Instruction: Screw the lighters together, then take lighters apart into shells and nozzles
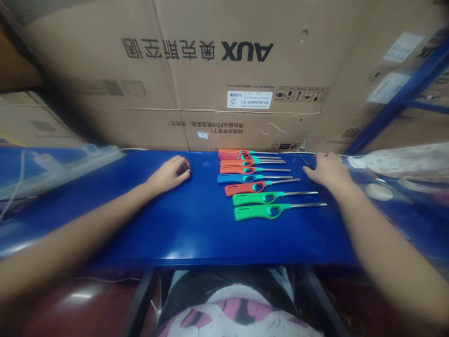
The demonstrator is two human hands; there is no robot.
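Several long-nosed lighters lie side by side on the blue table (196, 234), their metal tips pointing right. Nearest the front edge are two green lighters (252, 213); behind them come a red lighter (242, 188), a blue lighter (231, 178) and several orange and red ones (229, 163). My left hand (170, 174) rests on the table left of the row, fingers curled; whether anything is inside them is hidden. My right hand (329, 169) is beyond the metal tips, at a small dark thin tool (307, 164) near the thumb. Its grip is too blurred to make out.
A large cardboard box (196, 84) stands upright along the table's back edge. At the left lies a clear plastic bag (80, 164) with a white cable. White cloth (403, 159) and a white roll (379, 192) are at the right, by a blue metal post (396, 98).
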